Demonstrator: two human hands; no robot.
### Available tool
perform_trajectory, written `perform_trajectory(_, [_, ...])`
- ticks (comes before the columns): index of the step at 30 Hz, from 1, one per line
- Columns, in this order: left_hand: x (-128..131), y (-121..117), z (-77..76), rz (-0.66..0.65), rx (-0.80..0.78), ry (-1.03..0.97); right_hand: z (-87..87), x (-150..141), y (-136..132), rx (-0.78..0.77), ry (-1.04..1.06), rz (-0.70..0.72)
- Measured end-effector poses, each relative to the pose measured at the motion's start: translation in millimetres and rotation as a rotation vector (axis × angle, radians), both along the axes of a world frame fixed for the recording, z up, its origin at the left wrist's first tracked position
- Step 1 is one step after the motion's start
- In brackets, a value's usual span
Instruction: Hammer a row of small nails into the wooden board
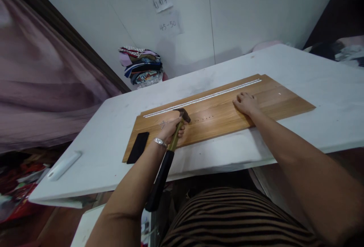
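Observation:
My left hand [170, 130], with a silver bracelet at the wrist, is wrapped round a hammer [164, 175] close below its head. The hammer's dark head is over the wooden board [224, 114], and its black grip hangs past the table's front edge. A row of small nails [207, 118] is in the board right of the hammer head. Some loose nails [162, 124] lie beside my left hand, partly hidden by it. My right hand [246, 103] rests on the board farther right, fingers slightly bent and apart, holding nothing visible.
A long white marked strip [204, 98] lies along the board's back. A black phone [138, 147] sits on its left end. The white table [96, 137] also bears a pale oblong object [65, 166]. Folded cloths [143, 66] are stacked by the wall.

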State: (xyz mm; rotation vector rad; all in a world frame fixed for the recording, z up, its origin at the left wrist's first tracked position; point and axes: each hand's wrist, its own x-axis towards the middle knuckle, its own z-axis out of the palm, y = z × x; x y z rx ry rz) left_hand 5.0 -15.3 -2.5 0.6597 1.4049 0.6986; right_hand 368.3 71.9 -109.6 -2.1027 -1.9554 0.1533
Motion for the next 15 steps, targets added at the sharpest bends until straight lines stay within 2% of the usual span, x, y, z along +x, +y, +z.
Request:
perform_trajectory(7, [-3.8,3.7,-1.0,-0.007,0.014,-0.029,0.8,-0.5,-0.6,-0.009,0.007,-0.004])
perform_trajectory(15, [-6.2,3.2,-11.7,-0.010,-0.005,-0.040,-0.6,0.4,0.7,0.005,0.013,0.000])
